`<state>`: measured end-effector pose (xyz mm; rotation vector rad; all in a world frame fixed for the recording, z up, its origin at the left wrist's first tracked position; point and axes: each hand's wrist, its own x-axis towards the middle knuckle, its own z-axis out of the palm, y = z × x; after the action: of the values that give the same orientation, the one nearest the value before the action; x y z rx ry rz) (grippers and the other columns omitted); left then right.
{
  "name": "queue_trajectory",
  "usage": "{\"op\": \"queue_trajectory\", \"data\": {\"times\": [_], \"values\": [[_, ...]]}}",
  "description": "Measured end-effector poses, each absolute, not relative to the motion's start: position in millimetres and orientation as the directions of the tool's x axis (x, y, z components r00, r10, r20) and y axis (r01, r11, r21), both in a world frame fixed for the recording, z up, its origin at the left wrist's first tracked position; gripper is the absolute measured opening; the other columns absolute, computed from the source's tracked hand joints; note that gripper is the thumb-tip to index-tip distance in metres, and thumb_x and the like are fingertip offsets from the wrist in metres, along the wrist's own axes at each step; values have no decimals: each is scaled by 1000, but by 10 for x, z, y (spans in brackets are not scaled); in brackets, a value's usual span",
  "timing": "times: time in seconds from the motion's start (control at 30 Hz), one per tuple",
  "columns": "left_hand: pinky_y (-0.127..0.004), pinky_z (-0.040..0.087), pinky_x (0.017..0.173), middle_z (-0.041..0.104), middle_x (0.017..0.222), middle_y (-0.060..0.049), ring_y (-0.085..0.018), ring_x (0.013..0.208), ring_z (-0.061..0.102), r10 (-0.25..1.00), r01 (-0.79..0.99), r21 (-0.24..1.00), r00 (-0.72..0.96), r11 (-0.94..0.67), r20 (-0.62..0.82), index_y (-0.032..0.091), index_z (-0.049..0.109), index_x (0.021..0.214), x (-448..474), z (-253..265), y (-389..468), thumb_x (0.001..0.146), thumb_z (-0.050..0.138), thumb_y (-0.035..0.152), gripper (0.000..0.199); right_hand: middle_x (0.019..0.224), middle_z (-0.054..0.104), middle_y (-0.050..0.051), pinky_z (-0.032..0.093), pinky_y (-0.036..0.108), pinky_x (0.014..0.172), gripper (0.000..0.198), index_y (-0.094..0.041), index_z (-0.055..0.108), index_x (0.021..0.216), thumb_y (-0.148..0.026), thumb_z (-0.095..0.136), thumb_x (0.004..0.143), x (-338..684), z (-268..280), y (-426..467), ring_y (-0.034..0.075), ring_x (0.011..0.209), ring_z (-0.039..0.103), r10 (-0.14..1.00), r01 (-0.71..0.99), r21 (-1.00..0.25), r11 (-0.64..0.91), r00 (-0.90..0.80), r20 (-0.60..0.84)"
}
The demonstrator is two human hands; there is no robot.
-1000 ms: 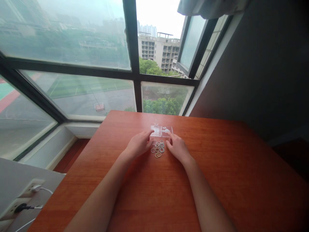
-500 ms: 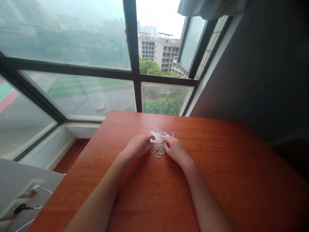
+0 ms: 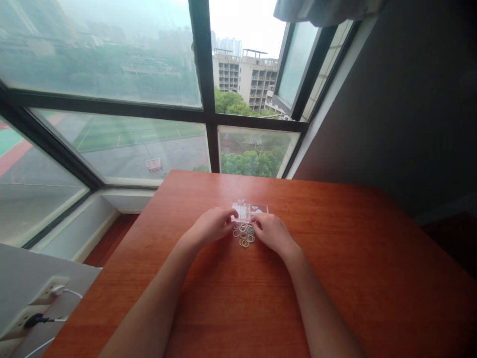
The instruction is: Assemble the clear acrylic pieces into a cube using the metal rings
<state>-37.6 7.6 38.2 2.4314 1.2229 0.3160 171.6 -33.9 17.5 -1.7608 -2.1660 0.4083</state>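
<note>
A small clear plastic box (image 3: 243, 212) lies open on the wooden table, its hinged lid (image 3: 261, 209) laid out to the right with some dark print on it. At the box's left side, my left hand (image 3: 214, 223) is closed, thumb and forefinger bent on the edge. My right hand (image 3: 273, 231) has its fingers curled at the near edge by the lid and seems to hold it there; the fingertips are partly hidden. Just in front of the box, between both hands, lies a loose pile of pale, thin rings (image 3: 244, 232), several overlapping.
The reddish-brown table (image 3: 238, 303) reaches to a large window (image 3: 160, 149) at the back. A wall socket (image 3: 35, 320) with plugs and white cables is at the lower left. A dark wall (image 3: 391, 124) rises on the right.
The box and its lid have slid very slightly towards me. The rings in front have shifted a little nearer too. Both hands keep almost the same pose.
</note>
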Motion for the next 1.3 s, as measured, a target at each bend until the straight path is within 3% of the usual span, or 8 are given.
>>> {"op": "queue_trajectory", "data": {"times": [0.63,0.87,1.3], "values": [[-21,36,56,71,79,-3,-15,63,59,799,700,451,600,-554,51,21,67,94,-375,384,76,81,53,23,20,95,70,3,38,24,74,19,-23,67,91,-20,49,88,1740,146,-325,16,87,62,975,873,-435,220,-208,75],[-21,35,55,71,78,-2,-13,61,58,816,701,455,568,-549,110,20,68,94,-389,367,95,81,54,23,19,79,68,1,35,23,63,10,-22,64,84,-21,54,84,1759,166,-330,13,69,58,979,847,-491,204,-188,82],[-20,34,55,66,66,-1,-11,57,53,821,657,514,535,-552,199,18,69,86,-394,331,156,82,52,20,17,72,65,-2,32,21,60,9,-23,65,79,-19,57,80,1772,160,-355,10,65,55,966,830,-510,226,-258,9]]}}
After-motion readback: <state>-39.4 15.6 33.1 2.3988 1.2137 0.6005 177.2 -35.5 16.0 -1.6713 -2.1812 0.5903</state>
